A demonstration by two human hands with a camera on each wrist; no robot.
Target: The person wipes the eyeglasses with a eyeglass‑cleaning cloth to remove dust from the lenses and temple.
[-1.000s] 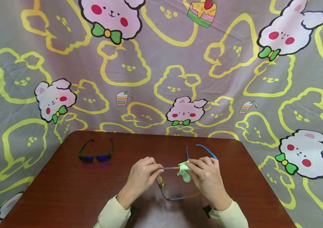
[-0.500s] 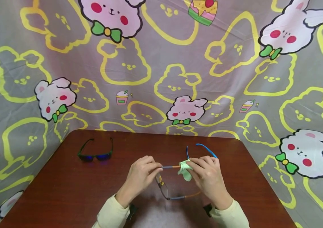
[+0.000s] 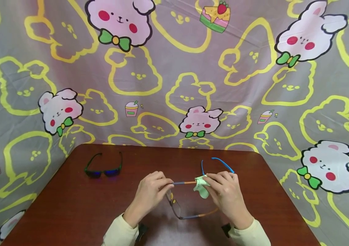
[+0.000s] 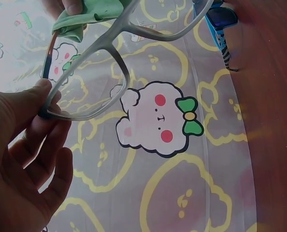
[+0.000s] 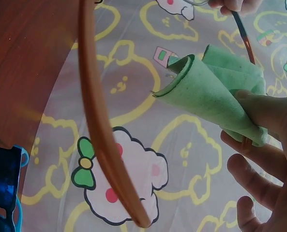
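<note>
Above the table a pair of clear-lensed eyeglasses point(image 3: 189, 182) is held up between both hands, its grey and orange arms pointing right. My left hand point(image 3: 150, 194) pinches the frame at the hinge corner; in the left wrist view the thumb and fingers meet on that corner of the glasses point(image 4: 92, 117). With my right hand point(image 3: 228, 194) I pinch a light green cloth point(image 3: 202, 188) folded around one arm of the glasses. In the right wrist view the cloth point(image 5: 206, 92) covers most of that arm, while the other orange arm point(image 5: 97, 116) hangs free.
Dark sunglasses point(image 3: 103, 172) with blue-tinted lenses rest at the left rear of the brown table point(image 3: 79, 205). Blue-armed sunglasses point(image 3: 223, 164) lie behind my right hand, partly hidden by it. A patterned fabric backdrop point(image 3: 162, 68) rises along the table's back and sides.
The glasses and left hand have shifted slightly left, while the right hand keeps the cloth on the arm. The head view has tilted a little.
</note>
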